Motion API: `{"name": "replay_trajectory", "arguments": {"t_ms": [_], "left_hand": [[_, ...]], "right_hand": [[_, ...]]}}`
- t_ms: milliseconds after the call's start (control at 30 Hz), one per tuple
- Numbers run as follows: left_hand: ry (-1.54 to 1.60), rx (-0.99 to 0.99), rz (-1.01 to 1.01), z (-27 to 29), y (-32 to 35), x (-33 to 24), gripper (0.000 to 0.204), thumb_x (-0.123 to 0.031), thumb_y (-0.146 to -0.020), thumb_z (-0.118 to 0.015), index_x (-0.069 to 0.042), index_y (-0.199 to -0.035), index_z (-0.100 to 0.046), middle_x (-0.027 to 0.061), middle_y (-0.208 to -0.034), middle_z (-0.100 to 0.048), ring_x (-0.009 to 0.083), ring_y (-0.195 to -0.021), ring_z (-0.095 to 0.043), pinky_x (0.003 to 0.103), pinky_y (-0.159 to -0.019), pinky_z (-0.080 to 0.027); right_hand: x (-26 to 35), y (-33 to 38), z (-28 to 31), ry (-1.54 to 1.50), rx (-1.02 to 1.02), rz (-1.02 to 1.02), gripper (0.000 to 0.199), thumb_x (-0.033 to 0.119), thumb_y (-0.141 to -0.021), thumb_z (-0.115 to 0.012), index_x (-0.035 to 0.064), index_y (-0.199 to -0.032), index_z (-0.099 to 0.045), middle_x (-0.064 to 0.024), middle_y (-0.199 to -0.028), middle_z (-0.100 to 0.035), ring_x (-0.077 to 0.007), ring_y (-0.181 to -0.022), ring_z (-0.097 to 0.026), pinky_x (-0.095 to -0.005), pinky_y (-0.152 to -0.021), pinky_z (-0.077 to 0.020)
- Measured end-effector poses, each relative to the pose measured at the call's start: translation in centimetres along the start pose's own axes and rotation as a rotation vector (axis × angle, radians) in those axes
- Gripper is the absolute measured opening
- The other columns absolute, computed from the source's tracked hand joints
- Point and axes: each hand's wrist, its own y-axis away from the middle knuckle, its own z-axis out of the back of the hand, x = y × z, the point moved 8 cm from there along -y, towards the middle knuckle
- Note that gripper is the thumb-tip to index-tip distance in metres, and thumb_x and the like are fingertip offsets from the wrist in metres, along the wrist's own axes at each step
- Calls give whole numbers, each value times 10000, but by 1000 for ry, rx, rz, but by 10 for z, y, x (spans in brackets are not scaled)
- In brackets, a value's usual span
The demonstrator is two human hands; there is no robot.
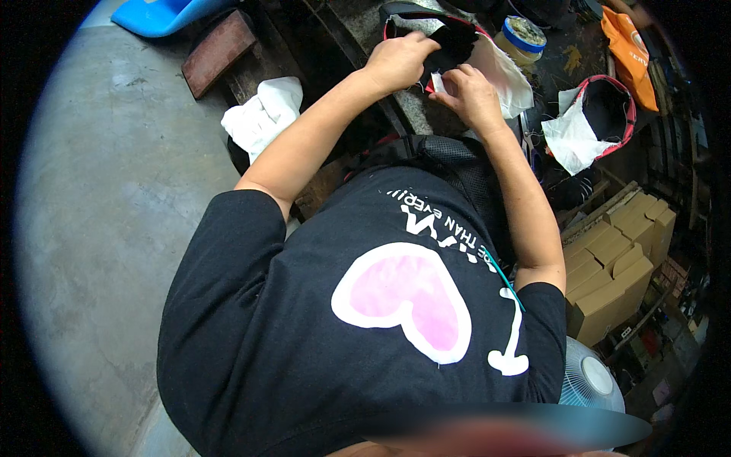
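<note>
My left hand grips a black fabric piece with red edging at the top of the view. My right hand pinches the same piece from below, next to a white lining sheet that hangs off it. Both forearms reach up from my black shirt. A black mesh part lies on my lap below the hands.
A second black and red piece with white lining lies to the right. A jar with a blue rim stands behind it. White cloth sits left, cardboard boxes and a fan at right, grey concrete floor left.
</note>
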Motion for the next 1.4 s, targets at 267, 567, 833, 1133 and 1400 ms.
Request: {"name": "replay_trajectory", "arguments": {"t_ms": [267,567,833,1133,1400], "left_hand": [[-50,136,-22,-25,-5,-6,403,-127,-766,-687,-172,-1167,-688,44,-1185,-629,274,-1077,-611,394,-928,-504],[-15,138,22,-30,-3,-3,408,-120,-764,-665,-184,-1166,-693,45,-1217,-620,289,-1117,-589,400,-955,-488],[32,123,152,-17,-5,0,360,-67,-825,-543,-174,-1145,-668,129,-1037,-685,335,-930,-661,441,-846,-532],[-215,-95,-188,-11,-6,-29,68,-178,-800,-648,-127,-784,-691,75,-813,-621,269,-694,-676,373,-609,-563],[-37,29,-106,-6,-20,-11,158,-187,-829,-648,-155,-983,-658,79,-856,-652,293,-824,-676,400,-718,-560]], "right_hand": [[-31,3,-5,-286,-71,-234,299,369,-888,-647,101,-985,-737,-108,-913,-704,-301,-834,-677,-371,-742,-522],[33,18,7,63,80,186,371,290,-913,-613,122,-1238,-548,-132,-1047,-675,-337,-997,-634,-440,-864,-508],[-67,89,61,-360,111,-454,196,227,-937,-613,53,-1016,-655,-149,-853,-688,-257,-749,-677,-341,-695,-509],[-128,195,59,199,326,-808,454,245,-759,-766,97,-1153,-595,-162,-990,-694,-341,-946,-665,-441,-812,-505],[-131,215,131,-96,343,-777,396,201,-738,-629,67,-1108,-673,-106,-848,-696,-215,-754,-669,-330,-719,-510]]}}
